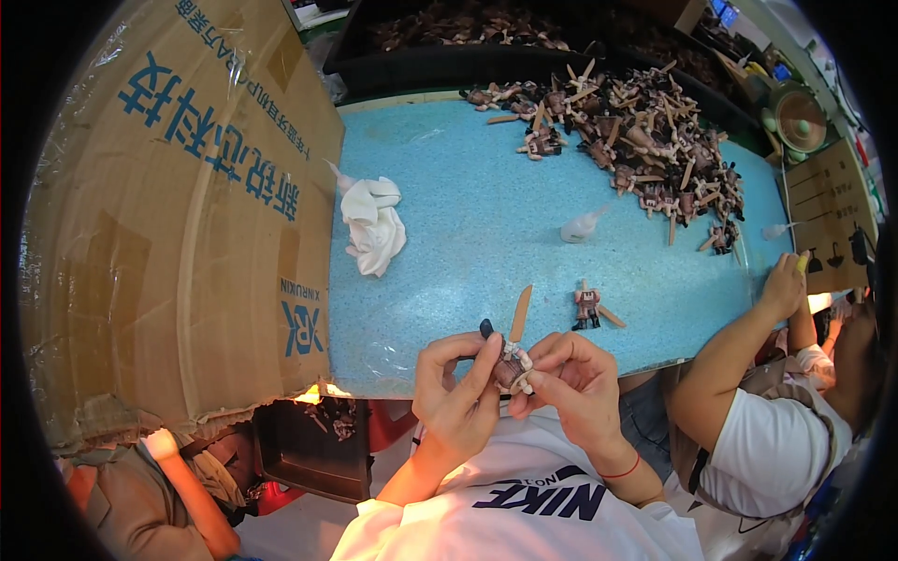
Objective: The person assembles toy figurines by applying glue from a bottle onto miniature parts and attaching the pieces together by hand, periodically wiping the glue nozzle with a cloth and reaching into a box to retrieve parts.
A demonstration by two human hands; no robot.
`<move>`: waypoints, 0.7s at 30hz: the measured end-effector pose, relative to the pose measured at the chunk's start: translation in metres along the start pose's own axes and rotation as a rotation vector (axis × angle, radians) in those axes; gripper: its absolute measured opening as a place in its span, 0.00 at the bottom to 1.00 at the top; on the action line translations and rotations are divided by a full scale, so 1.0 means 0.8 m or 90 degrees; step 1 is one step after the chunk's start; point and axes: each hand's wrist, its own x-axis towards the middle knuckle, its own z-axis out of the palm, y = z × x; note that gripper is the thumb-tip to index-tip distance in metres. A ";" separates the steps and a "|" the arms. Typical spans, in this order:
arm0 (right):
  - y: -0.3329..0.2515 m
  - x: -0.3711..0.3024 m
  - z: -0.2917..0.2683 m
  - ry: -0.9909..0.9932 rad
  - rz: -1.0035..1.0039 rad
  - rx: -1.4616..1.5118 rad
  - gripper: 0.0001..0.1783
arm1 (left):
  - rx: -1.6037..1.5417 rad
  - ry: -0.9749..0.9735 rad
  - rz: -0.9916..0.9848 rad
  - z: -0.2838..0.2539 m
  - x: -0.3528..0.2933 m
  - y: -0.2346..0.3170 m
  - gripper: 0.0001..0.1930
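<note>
Between my two hands, just over the table's near edge, is a small toy figure (512, 372) in brown and pale colours with a tan sword-like blade (521, 313) sticking up. My left hand (458, 388) pinches its dark side between thumb and fingers. On the other side, my right hand (572, 385) grips the figure's pale lower part with the fingertips. A similar figure (586, 307) with black boots and a tan blade lies on the blue tabletop (449, 243) beyond my right hand. A white-tipped squeeze bottle (582, 227) rests farther back.
A heap of such figures (655, 131) covers the far right of the table, before black bins (449, 56). Crumpled white tissue (372, 224) lies at left beside a large cardboard box (187, 215). A co-worker's arm (739, 346) reaches in at right. Below left sits a dark tray (313, 458).
</note>
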 end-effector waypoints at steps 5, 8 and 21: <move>-0.001 -0.001 -0.001 0.000 -0.011 0.001 0.03 | -0.004 -0.037 -0.001 -0.003 0.004 0.002 0.28; -0.003 -0.002 -0.001 0.004 -0.011 0.009 0.03 | -0.006 -0.068 -0.006 -0.008 0.008 0.009 0.28; -0.015 -0.006 -0.009 -0.015 -0.050 -0.078 0.04 | -0.043 -0.198 -0.006 -0.024 0.025 0.025 0.27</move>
